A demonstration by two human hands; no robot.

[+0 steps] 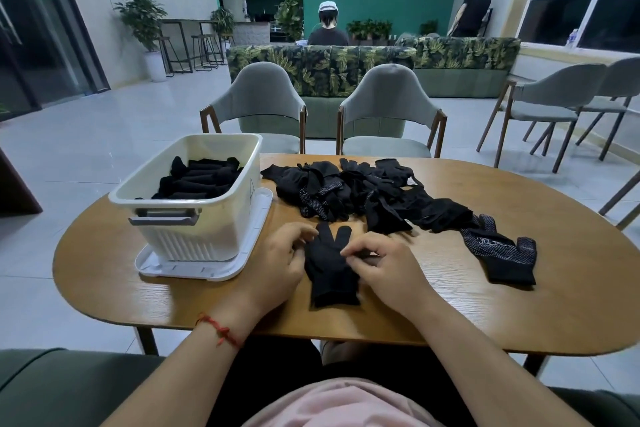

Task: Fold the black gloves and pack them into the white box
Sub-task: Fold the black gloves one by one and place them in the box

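The person wears a pale pink top (332, 404) of soft fabric, seen at the bottom of the view. Beyond it, the lap is covered in dark clothing (273, 371), black or nearly so. Both forearms are bare. A thin red string bracelet (219, 329), knotted with loose ends, circles the wrist of the left hand (277, 263). The right hand (384, 269) and its wrist are bare.

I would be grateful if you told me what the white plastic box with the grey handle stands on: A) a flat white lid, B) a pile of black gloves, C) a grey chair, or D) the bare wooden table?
A: the white plastic box sits on a flat white lid, whose rim shows around its base on the oval wooden table.
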